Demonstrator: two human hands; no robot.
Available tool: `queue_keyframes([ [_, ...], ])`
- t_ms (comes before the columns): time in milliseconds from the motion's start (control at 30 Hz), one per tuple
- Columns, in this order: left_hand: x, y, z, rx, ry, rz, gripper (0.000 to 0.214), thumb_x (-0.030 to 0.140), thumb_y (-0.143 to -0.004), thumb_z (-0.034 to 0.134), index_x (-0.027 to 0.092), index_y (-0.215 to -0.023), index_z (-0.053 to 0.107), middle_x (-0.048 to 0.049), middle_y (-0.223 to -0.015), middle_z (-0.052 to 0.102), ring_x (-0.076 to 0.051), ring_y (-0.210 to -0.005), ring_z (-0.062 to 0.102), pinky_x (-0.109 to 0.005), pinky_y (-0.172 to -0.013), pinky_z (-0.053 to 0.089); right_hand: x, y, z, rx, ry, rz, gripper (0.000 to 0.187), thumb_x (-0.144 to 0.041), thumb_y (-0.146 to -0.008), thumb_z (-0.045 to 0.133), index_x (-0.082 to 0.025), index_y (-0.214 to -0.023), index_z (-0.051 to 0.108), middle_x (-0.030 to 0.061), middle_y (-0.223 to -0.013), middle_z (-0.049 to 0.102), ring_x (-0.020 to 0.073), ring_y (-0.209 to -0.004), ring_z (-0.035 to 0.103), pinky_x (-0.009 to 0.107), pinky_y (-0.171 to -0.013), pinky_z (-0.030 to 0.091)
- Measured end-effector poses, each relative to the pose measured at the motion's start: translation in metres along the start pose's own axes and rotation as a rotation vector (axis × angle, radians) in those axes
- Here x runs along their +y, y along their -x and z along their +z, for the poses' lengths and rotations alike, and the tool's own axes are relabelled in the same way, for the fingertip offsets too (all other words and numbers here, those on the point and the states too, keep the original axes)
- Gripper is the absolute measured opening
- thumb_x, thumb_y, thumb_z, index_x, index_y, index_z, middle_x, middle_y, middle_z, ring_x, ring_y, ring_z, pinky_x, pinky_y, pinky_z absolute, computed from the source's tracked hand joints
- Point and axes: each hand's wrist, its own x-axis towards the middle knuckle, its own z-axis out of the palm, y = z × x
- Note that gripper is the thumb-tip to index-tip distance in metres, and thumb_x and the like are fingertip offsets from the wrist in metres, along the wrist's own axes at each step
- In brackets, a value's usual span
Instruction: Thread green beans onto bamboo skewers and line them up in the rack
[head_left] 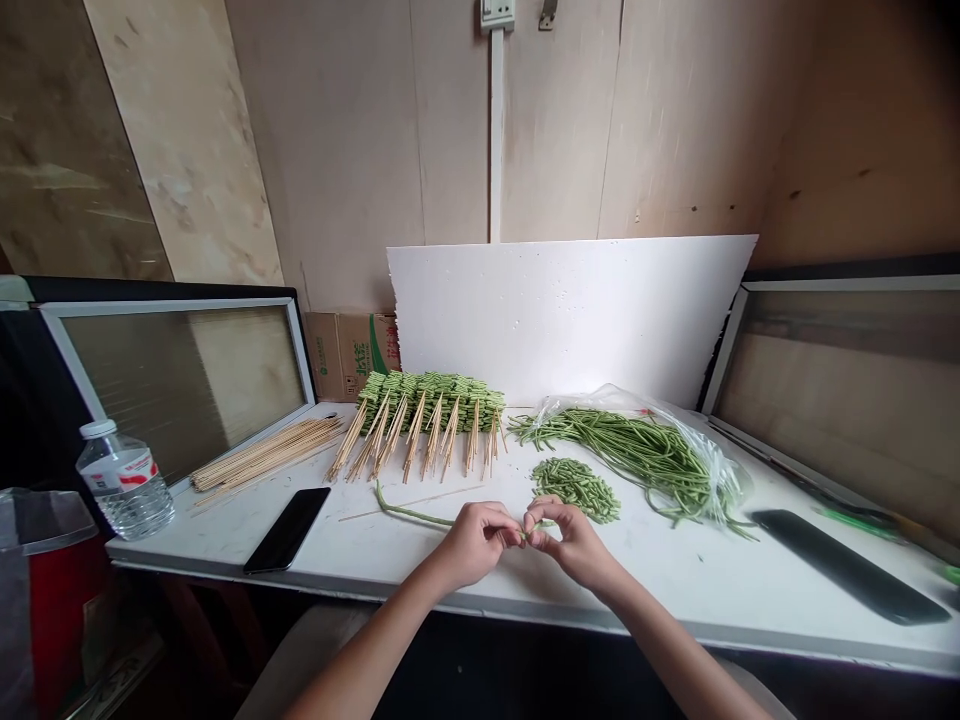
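Observation:
A long green bean [412,513] stretches leftward over the white table from between my hands. My left hand [480,540] pinches it near its right end. Fingertips almost touching the left ones, my right hand [566,540] is closed on the short end of the same bean. Just behind my right hand lies a pile of short cut bean pieces [577,487]. Farther right, whole long beans [637,450] spill from a clear plastic bag [724,485]. Bean skewers [431,400] are stacked at the back, their sticks pointing toward me.
Bare bamboo sticks [270,455] lie on the left, near a black phone [287,530] and a water bottle [124,480]. A dark elongated object [847,565] rests at the right. A white foam board [570,310] stands behind the table [652,590], and a red bin [56,600] is at lower left.

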Motion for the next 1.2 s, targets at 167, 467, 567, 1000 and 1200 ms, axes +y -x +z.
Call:
queue_keyframes([
  [167, 0.004, -0.001, -0.012, -0.039, -0.003, 0.002, 0.025, 0.006, -0.086, 0.060, 0.015, -0.076, 0.081, -0.0075, -0.082, 0.073, -0.016, -0.076, 0.066, -0.026, -0.071, 0.050, -0.005, 0.000, -0.015, -0.057, -0.073, -0.035, 0.034, -0.054, -0.092, 0.064, -0.023, -0.081, 0.070, 0.0043, -0.085, 0.063, 0.0241, -0.089, 0.057, 0.040, -0.088, 0.046],
  [467, 0.007, -0.003, -0.024, 0.015, -0.145, -0.052, 0.027, 0.027, -0.102, 0.054, 0.019, -0.103, 0.080, -0.0085, -0.101, 0.070, -0.019, -0.091, 0.064, -0.031, -0.088, 0.050, 0.023, -0.005, -0.033, 0.156, 0.502, -0.099, 0.019, -0.048, -0.087, 0.077, -0.030, -0.088, 0.084, 0.0105, -0.092, 0.070, 0.0352, -0.103, 0.056, 0.051, -0.092, 0.045],
  [567, 0.000, 0.001, -0.018, -0.021, -0.196, -0.063, 0.032, 0.023, -0.104, 0.048, 0.022, -0.119, 0.076, -0.0085, -0.113, 0.063, -0.019, -0.099, 0.063, -0.032, -0.095, 0.050, 0.031, 0.001, -0.017, 0.130, 0.616, -0.114, 0.011, -0.038, -0.089, 0.075, -0.031, -0.092, 0.084, 0.0097, -0.089, 0.070, 0.0344, -0.102, 0.056, 0.050, -0.091, 0.045],
  [1000, -0.018, 0.002, -0.005, 0.066, -0.058, -0.068, 0.055, 0.008, -0.091, 0.063, 0.024, -0.142, 0.051, -0.0033, -0.099, 0.066, -0.016, -0.092, 0.065, -0.032, -0.090, 0.055, 0.003, 0.003, 0.000, 0.077, 0.308, -0.191, 0.028, -0.049, -0.095, 0.068, -0.027, -0.109, 0.077, 0.0093, -0.097, 0.074, 0.0317, -0.105, 0.059, 0.046, -0.090, 0.049],
  [1200, -0.007, 0.003, -0.012, -0.034, -0.239, -0.104, 0.022, 0.020, -0.095, 0.063, 0.022, -0.113, 0.076, -0.0066, -0.103, 0.076, -0.022, -0.095, 0.069, -0.033, -0.089, 0.052, -0.002, 0.002, -0.002, 0.179, 0.339, -0.219, 0.020, -0.038, -0.100, 0.062, -0.026, -0.096, 0.077, 0.0086, -0.091, 0.073, 0.0301, -0.097, 0.058, 0.046, -0.086, 0.048],
])
